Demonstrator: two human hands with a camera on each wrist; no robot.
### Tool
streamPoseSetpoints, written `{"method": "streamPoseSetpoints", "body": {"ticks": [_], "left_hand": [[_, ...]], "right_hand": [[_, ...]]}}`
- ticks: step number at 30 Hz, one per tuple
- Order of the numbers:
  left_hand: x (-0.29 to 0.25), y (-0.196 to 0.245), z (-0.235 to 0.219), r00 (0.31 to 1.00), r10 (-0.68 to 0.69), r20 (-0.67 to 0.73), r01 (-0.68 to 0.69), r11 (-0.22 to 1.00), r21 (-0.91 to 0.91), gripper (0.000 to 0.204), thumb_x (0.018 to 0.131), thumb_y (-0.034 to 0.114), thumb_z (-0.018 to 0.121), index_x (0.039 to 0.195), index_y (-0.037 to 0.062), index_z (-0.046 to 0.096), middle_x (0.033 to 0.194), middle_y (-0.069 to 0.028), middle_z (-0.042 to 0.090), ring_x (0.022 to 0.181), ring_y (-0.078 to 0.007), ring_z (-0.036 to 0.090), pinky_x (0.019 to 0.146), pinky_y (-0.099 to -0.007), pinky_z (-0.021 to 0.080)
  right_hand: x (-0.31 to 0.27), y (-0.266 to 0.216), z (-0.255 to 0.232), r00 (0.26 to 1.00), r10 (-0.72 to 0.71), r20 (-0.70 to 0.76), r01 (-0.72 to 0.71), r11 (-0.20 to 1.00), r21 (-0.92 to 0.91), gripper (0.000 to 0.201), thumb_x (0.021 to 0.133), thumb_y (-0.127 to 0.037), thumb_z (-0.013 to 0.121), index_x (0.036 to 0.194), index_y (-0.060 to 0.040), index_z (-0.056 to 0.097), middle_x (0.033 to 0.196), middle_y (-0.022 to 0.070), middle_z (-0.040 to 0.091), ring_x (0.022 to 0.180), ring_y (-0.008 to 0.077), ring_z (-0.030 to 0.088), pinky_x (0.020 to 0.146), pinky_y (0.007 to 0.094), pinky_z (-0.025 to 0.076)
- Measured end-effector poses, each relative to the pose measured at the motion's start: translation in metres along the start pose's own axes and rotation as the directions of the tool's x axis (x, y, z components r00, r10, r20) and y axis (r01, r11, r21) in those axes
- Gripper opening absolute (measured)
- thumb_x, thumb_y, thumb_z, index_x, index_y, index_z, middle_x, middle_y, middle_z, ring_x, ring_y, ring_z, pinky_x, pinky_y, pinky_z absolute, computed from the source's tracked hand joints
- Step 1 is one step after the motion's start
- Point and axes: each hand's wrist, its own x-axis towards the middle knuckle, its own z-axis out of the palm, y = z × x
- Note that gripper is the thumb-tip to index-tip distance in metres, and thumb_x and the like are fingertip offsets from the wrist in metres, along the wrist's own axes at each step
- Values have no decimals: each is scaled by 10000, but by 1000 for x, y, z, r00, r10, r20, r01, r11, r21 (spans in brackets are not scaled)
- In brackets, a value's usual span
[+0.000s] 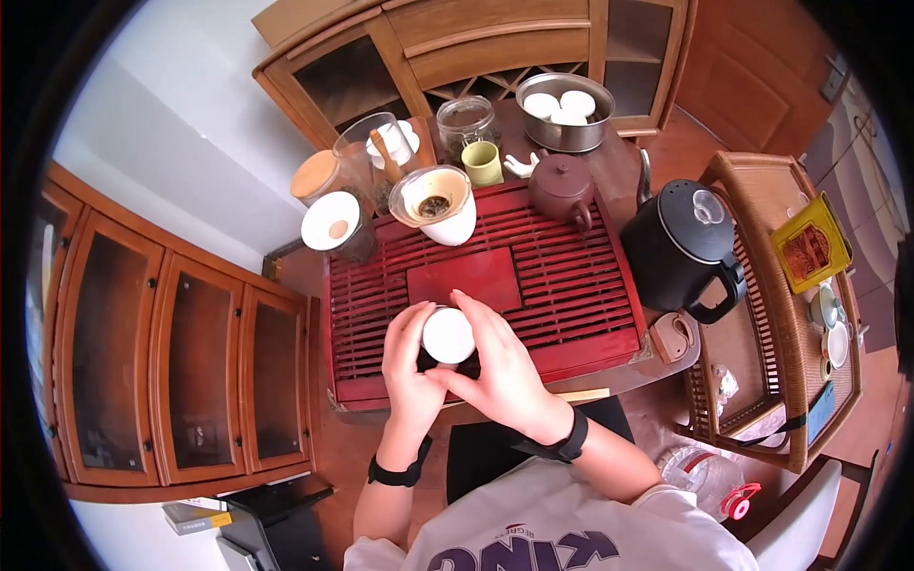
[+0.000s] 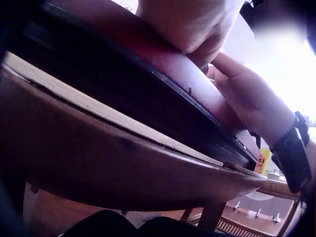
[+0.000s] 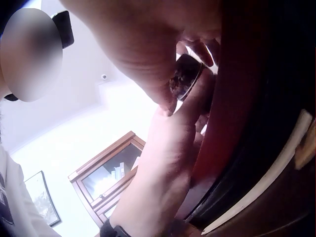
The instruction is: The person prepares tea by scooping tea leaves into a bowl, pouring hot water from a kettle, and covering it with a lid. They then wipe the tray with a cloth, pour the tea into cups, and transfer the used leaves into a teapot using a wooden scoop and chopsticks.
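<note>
Both hands are cupped round a small jar with a round white lid [image 1: 448,335], over the front of the red slatted tea tray [image 1: 571,347]. My left hand [image 1: 407,366] holds its left side. From the right, my right hand [image 1: 506,369] grips it, thumb across the near side. Dark contents show through the jar's wall [image 3: 186,74] between the hands in the right wrist view. In the left wrist view the right hand [image 2: 247,96] reaches in over the tray's edge, and the jar is mostly hidden behind the hands.
A filter dripper [image 1: 433,195] and a brown teapot [image 1: 562,186] stand on the tray's far part. Beyond it are a green cup [image 1: 482,164], glass jars [image 1: 466,119] and a metal bowl [image 1: 566,133] of white cups. A black kettle [image 1: 681,238] stands right, beside a wicker cart [image 1: 776,381].
</note>
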Motion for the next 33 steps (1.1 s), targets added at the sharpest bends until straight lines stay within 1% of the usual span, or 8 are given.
{"method": "streamPoseSetpoints", "body": {"ticks": [2, 8, 12, 14, 15, 18, 28, 33], "left_hand": [[-1, 3, 0, 993, 106, 53, -113, 981, 156, 580, 682, -38, 756, 1240, 43, 619, 1239, -139, 604, 1127, -322, 600, 944, -400, 505], [-1, 4, -1, 993, 90, 72, -100, 982, 158, 554, 708, -63, 732, 1244, 20, 614, 1263, -145, 601, 1162, -300, 601, 970, -389, 501], [-4, -7, 2, 994, -82, -70, 76, 993, -89, 601, 707, -58, 806, 1260, -3, 576, 1247, -138, 594, 1150, -255, 601, 966, -374, 512], [-4, -8, 3, 960, -250, -125, 195, 920, -341, 653, 744, -78, 797, 1329, -6, 517, 1274, -117, 570, 1156, -211, 587, 981, -338, 509], [-3, -9, 1, 955, -260, -142, 195, 912, -360, 710, 766, -94, 779, 1390, 5, 455, 1296, -102, 548, 1154, -195, 581, 999, -330, 503], [0, -7, -4, 914, -359, -192, 240, 856, -457, 728, 787, -98, 755, 1422, 19, 419, 1298, -102, 542, 1172, -196, 570, 1006, -336, 501], [-2, -4, -1, 899, -375, -224, 217, 828, -517, 842, 758, -119, 763, 1460, 61, 335, 1262, -106, 555, 1157, -196, 564, 1013, -358, 467], [-3, -8, -1, 934, -295, -203, 191, 889, -416, 694, 736, -83, 805, 1300, 49, 423, 1217, -106, 558, 1129, -191, 575, 980, -333, 481]], "right_hand": [[0, 1, 5, 999, 39, -23, -38, 998, 44, 844, 760, -195, 809, 1434, 39, 359, 1333, 257, 518, 1232, 416, 520, 1034, 464, 441], [-4, 9, 6, 997, 38, -69, -33, 997, 72, 697, 784, -177, 805, 1348, 19, 446, 1274, 232, 564, 1150, 403, 580, 958, 446, 494], [-1, 9, 1, 946, 212, -247, -151, 958, 244, 658, 783, -188, 819, 1305, 2, 467, 1204, 204, 588, 1108, 371, 592, 928, 434, 494], [3, 10, -5, 947, 187, -261, -173, 982, 76, 658, 770, -196, 828, 1293, -7, 477, 1183, 200, 587, 1103, 377, 581, 950, 445, 473], [5, 14, -7, 958, 77, -275, -110, 988, -105, 664, 742, -203, 844, 1278, -19, 496, 1155, 183, 567, 1081, 373, 563, 940, 447, 460], [13, 13, -13, 963, 76, -258, -152, 946, -287, 669, 716, -200, 854, 1265, -25, 513, 1133, 162, 540, 1046, 361, 545, 907, 457, 455], [14, 14, -15, 981, 106, -165, -152, 941, -301, 665, 669, -153, 851, 1263, -48, 573, 1088, 108, 575, 1029, 303, 555, 910, 426, 438], [14, 12, -16, 986, 91, -141, -133, 936, -325, 663, 672, -157, 836, 1267, -48, 565, 1111, 124, 585, 1040, 313, 570, 924, 431, 443]]}}
